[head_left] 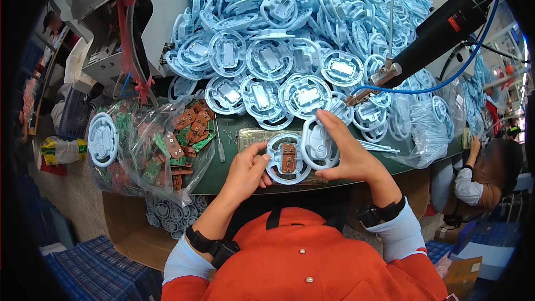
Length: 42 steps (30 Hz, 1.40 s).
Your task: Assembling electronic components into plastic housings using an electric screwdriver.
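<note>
Both hands are in at the front edge of the green bench, working 2 parts between them. Left hand (pixel 245 170) has thumb and fingers pinched on the rim of a round blue housing (pixel 287 159) lying flat on the bench, with a small brown circuit board (pixel 287 157) seated in its middle. Right hand (pixel 348 153) is closed around a white-looking round cover (pixel 317 146), held tilted and overlapping the right edge of that housing, index finger stretched over its top.

I judge this as mating cover to housing, so I would keep the left pinch steady, bring the cover down level rather than tilted, and line the rims up all round before pressing; the board should sit flat in its pocket first, or the cover may rock.

Going outward: just behind the hands, a huge heap of identical blue housings (pixel 267 58) covers the bench (pixel 223 159). Hanging in from the upper right is a black powered screwdriver (pixel 440 36) with a blue hose, its tip near the right hand's fingers. To the left, a clear bag of green and brown circuit boards (pixel 167 145) lies open, with 1 pale round part (pixel 103 139) resting against it. Blue crates (pixel 100 270) stand on the floor lower left, and another person (pixel 490 173) sits at far right.
</note>
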{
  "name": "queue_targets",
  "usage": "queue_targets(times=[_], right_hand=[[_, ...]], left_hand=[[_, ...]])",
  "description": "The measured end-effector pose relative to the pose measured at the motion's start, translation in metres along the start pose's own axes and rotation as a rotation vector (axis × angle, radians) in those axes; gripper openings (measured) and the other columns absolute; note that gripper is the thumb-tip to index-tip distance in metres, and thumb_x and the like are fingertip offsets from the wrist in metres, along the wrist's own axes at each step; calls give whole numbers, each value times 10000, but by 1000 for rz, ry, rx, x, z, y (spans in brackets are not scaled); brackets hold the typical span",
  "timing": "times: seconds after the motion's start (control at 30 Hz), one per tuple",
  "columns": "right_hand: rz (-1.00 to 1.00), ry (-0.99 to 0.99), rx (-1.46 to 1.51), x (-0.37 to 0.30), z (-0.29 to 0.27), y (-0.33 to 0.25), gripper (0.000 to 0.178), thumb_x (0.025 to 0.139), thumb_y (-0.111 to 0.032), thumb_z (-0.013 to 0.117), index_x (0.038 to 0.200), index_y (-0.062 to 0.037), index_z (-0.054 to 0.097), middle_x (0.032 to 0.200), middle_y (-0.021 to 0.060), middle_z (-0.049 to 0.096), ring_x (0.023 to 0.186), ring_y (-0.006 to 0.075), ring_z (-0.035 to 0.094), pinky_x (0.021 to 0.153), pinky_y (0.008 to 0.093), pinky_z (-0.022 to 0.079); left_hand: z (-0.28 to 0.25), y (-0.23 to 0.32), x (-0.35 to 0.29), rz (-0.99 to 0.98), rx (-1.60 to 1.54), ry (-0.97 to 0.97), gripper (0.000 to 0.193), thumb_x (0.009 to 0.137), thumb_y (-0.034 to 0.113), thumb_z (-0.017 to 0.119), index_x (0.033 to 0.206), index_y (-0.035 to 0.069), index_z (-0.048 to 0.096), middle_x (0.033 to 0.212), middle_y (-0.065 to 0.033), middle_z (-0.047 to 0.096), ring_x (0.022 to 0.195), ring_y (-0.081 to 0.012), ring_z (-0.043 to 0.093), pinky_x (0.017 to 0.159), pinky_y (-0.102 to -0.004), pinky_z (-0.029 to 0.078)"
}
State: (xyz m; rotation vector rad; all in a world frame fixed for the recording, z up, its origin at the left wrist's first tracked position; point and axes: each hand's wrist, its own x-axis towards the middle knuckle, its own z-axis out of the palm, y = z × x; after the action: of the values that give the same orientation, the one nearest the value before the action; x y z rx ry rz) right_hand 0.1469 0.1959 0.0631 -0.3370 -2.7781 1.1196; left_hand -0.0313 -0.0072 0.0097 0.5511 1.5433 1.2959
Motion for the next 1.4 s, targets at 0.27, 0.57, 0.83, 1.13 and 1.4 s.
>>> queue_targets(times=[0.27,0.57,0.83,1.13,1.4], right_hand=[[-138,-252,-117,24,27,-23,1095,585,-209,857,1498,3,291,1527,225,312,1434,399,290,1139,503,286],[-116,-275,-171,27,31,-23,1124,584,-239,873,1513,-23,279,1534,199,301,1415,386,314,1129,500,289],[-118,-249,-218,26,36,-23,1118,579,-253,885,1500,-14,298,1520,194,320,1375,382,360,1105,503,305],[-84,-264,-218,25,39,-27,1120,589,-273,882,1499,-16,282,1529,189,313,1423,370,315,1103,577,305],[-117,-249,-164,27,44,-19,1114,592,-280,881,1498,-10,292,1525,196,316,1422,381,313,1120,551,295]], left_hand=[[0,1,-2,-2,-25,-19,367,1004,118,468,1321,-61,515,750,-91,656,557,-126,631,484,-251,511],[-3,2,-3,-25,-9,-42,385,1006,94,446,1362,-46,491,801,-94,659,596,-134,649,524,-249,536],[-3,4,-5,-35,-28,-41,399,987,76,433,1357,-59,491,787,-103,663,611,-145,664,542,-266,552],[-4,5,-5,-38,-36,-60,401,981,55,412,1359,-58,488,793,-106,668,624,-150,670,559,-270,563],[-5,4,-1,-70,-85,-52,374,991,73,439,1337,-56,498,784,-115,677,610,-161,683,526,-259,553]])
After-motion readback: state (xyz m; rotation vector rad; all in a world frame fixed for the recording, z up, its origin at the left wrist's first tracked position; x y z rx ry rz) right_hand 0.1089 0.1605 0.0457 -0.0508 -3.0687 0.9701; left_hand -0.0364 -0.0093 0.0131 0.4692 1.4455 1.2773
